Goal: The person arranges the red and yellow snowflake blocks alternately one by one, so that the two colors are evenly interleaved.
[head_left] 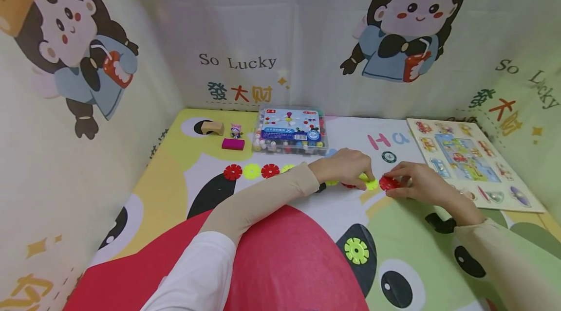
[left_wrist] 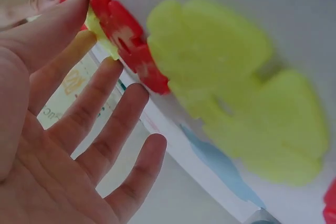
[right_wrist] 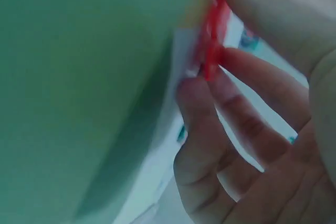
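Red and yellow notched plastic discs lie in a row on the printed cloth, with a red disc point(head_left: 233, 172) at its left end. My left hand point(head_left: 348, 169) pinches a yellow disc point(head_left: 371, 185) near the row's right end, thumb and index finger at its edges. In the left wrist view, a red disc point(left_wrist: 126, 40) and a larger-looking yellow disc point(left_wrist: 236, 93) lie beside that hand. My right hand point(head_left: 418, 183) holds a red disc point(head_left: 387, 183) between thumb and fingers, right against the yellow one. My left forearm hides part of the row.
A loose yellow-green disc point(head_left: 356, 251) lies nearer me. Behind the row stands a clear bead box point(head_left: 289, 131), with a wooden block point(head_left: 212, 128), figurine point(head_left: 236, 130) and magenta block point(head_left: 233, 144) to its left. A black chip point(head_left: 388, 156) and a puzzle board point(head_left: 475, 165) lie right.
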The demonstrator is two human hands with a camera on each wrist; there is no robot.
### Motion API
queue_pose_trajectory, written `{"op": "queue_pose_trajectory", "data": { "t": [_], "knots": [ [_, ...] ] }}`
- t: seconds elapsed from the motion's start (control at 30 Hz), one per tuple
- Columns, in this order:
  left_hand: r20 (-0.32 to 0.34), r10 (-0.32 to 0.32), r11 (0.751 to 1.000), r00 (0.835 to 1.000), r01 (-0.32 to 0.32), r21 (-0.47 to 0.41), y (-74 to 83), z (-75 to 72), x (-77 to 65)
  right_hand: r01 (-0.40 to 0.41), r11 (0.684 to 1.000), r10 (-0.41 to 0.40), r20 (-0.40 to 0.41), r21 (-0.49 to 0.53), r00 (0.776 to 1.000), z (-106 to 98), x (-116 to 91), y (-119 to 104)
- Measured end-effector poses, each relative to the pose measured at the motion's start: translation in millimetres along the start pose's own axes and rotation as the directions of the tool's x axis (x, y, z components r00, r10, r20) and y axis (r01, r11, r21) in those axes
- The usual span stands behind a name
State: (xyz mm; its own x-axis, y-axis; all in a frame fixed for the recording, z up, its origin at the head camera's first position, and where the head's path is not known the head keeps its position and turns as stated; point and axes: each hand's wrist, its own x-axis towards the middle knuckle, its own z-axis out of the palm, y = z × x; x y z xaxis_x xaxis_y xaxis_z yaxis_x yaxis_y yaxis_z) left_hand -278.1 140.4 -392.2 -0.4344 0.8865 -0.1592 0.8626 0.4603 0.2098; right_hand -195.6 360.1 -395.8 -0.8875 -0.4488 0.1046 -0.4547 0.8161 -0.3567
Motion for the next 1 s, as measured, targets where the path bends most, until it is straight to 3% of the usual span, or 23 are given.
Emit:
{"op": "queue_pose_trajectory", "data": {
  "t": [0.13,0.3,0.37,0.43,0.5,0.6,0.73,0.9,1.0],
  "knots": [
    [0.011,0.024,1.000,1.000,-0.024,-0.016,-2.9,-1.7,5.7,-0.021,0.999,0.021,-0.007,-0.038,1.000,3.5,-1.8,-3.5],
    [0.004,0.099,0.989,0.995,-0.098,-0.110,-5.9,-3.9,17.8,-0.080,0.996,0.079,-0.026,-0.037,0.997,0.5,-9.6,-13.4],
    [-0.007,0.128,0.984,0.992,-0.128,-0.124,-4.6,-5.1,21.9,-0.020,1.000,0.020,-0.021,-0.001,1.000,1.5,-13.3,-24.4],
    [-0.009,0.147,0.983,0.989,-0.147,-0.112,-1.8,-6.5,25.1,0.086,0.995,-0.088,0.018,0.053,0.996,6.4,-17.5,-42.1],
    [0.004,0.147,0.985,0.989,-0.146,-0.094,2.1,-8.0,27.8,0.201,0.974,-0.211,0.091,0.106,0.973,14.5,-22.4,-65.5],
    [0.030,0.131,0.988,0.991,-0.128,-0.088,6.5,-10.6,31.1,0.286,0.943,-0.319,0.217,0.170,0.923,28.5,-29.5,-105.0],
    [0.059,0.105,0.990,0.993,-0.099,-0.095,7.9,-9.3,37.8,0.312,0.939,-0.341,0.272,0.148,0.900,42.5,-35.7,-137.9],
    [0.063,0.093,0.995,0.994,-0.090,-0.045,11.0,-1.5,41.5,0.320,0.940,-0.339,0.239,0.118,0.910,48.8,-38.1,-144.1],
    [0.057,0.091,0.996,0.994,-0.091,0.001,15.0,0.0,40.8,0.297,0.950,-0.313,0.258,0.099,0.914,48.7,-39.5,-146.7]
  ]
}}
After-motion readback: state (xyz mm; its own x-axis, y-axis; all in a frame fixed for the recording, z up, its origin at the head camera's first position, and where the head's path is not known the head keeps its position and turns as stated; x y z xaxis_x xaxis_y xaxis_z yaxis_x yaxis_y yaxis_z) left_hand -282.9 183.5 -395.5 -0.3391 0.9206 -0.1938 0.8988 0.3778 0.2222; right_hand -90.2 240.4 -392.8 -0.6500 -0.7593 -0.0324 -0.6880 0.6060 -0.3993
